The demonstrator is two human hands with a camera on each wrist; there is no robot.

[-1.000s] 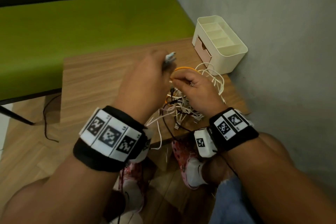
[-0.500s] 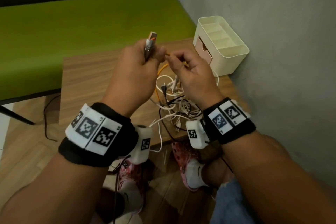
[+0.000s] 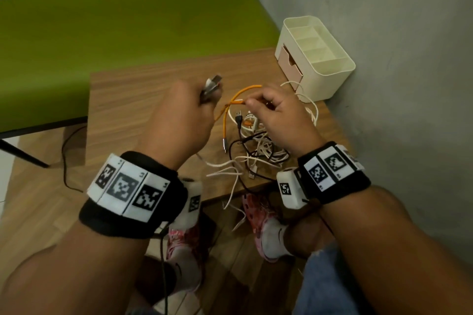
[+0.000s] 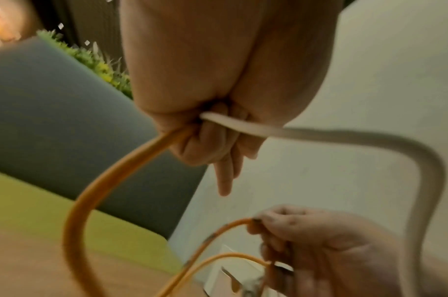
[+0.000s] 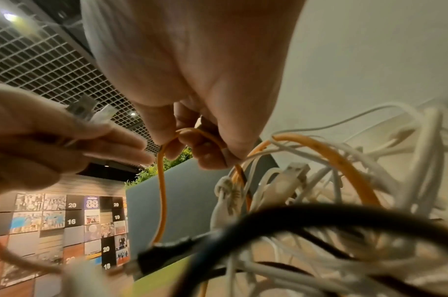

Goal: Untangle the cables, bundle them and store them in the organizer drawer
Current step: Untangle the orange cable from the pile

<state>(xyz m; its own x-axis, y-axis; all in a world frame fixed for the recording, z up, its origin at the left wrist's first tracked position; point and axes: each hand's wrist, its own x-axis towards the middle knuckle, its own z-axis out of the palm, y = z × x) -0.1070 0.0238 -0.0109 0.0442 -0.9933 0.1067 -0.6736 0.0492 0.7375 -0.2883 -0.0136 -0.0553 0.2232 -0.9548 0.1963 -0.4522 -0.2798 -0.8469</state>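
Above the wooden desk [image 3: 143, 100], in front of the cream organizer [image 3: 330, 69], both hands are held up over the tangle of cables [image 3: 258, 151]. The left hand [image 3: 179, 123] is closed around two cables: an orange cable [image 4: 95, 191] leaves the fist on one side and a white cable [image 4: 306, 132] on the other, while their metal plug ends [image 3: 211, 84] stand out above the fingers. The grip of the right hand [image 3: 279, 115] is pressed together on a further part of the orange cable, which is pinched between thumb and fingertips, just beside the left hand. From this pinch the orange cable hangs down toward the tangle, and one metal tip of it [image 3: 224, 143] lies on the desk on the near side of the organizer.

The tangle rests on the desk between the organizer and the desk's near edge; some white strands hang over this edge.

Only in the head view is the organizer seen whole, with its open top compartments and its pinkish drawer [image 3: 289, 64], which is closed. Only in the left wrist view are the two cables seen to leave the fist at separate sides, with one finger [image 4: 225, 180] pointing out straight. Only in the right wrist view is it seen that a black cable [image 5: 319, 221] passes close below the right hand, across white plugs [image 5: 291, 176] in the tangle.
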